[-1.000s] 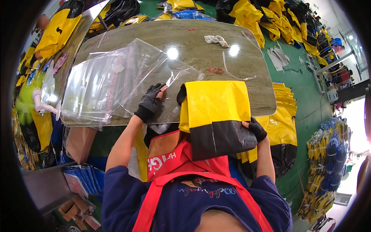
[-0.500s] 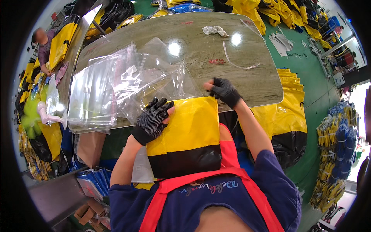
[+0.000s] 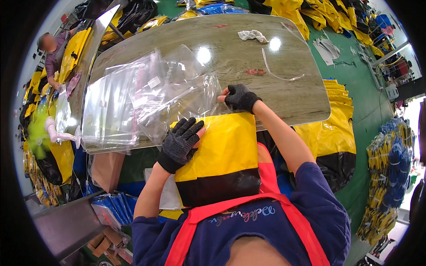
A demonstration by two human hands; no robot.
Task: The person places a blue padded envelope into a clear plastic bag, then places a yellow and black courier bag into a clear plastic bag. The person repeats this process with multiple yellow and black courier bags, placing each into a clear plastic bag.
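A folded yellow sheet-like piece with a black lower band lies flat in front of me, from the table edge toward my body. On its upper left corner rests my left hand, in a black dotted glove with bare fingertips, fingers stretched out flat. My right hand, gloved the same way, is just above the piece's top right edge. Its fingers are curled, with bare tips pinched at the right edge of a clear plastic bag. Several more clear bags lie overlapped on the table's left half.
The wood-grain table carries a crumpled white cloth and a loose clear strip. Yellow and black goods stand stacked at right. A pink fan is at left. Another person works at the far left.
My right hand has moved left, and its fingertips have come to the edge of the clear bags. My left hand stays on the yellow and black piece. The whole view has shifted slightly.
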